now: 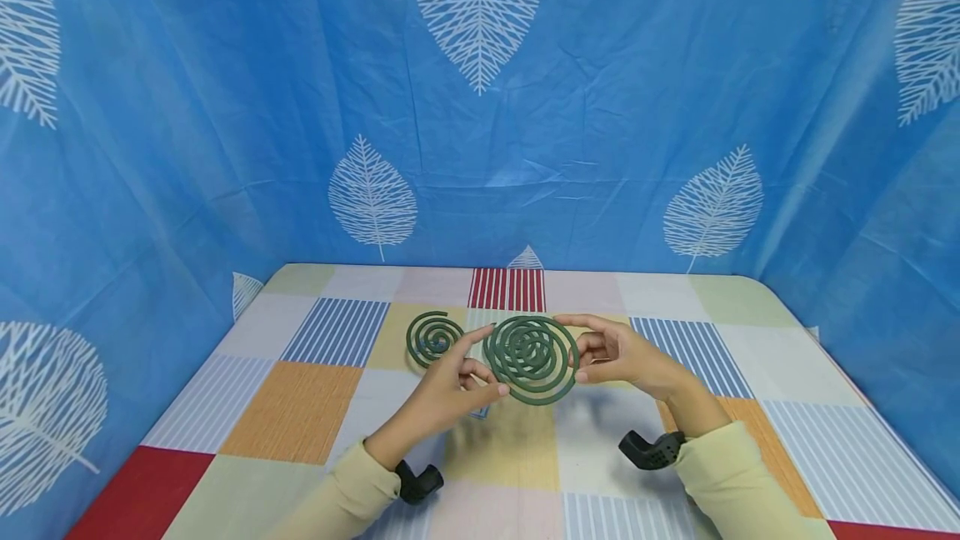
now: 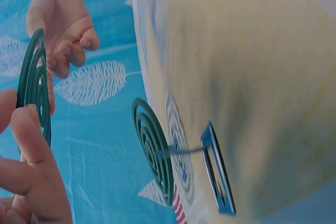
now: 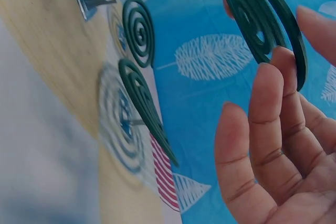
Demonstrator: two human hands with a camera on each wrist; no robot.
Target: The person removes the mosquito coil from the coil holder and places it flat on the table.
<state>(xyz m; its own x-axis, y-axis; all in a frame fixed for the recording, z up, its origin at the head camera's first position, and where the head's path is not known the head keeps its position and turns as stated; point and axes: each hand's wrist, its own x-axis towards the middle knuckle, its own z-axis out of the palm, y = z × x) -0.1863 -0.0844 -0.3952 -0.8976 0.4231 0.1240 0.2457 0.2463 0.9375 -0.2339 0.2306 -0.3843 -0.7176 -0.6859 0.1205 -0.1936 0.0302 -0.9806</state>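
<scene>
Up in front of me, a green mosquito coil (image 1: 538, 401) is held upright between my two hands. My left hand (image 1: 459, 377) pinches its left edge, index finger above and thumb below. At the opposite edge my right hand (image 1: 617, 352) grips it the same way. In the right wrist view two further coils stand raised off the table: one mosquito coil (image 3: 139, 32) farther left in the head view, and another coil (image 3: 147, 109) behind the held one, which overlaps it there. A small metal stand (image 2: 219, 169) with a prong carries no coil; my left hand mostly hides it in the head view.
A patchwork-patterned cloth (image 1: 300, 411) covers the table. Blue curtains (image 1: 600, 107) with white leaf prints hang behind and on both sides. Black wrist cameras (image 1: 651, 450) are strapped below both hands.
</scene>
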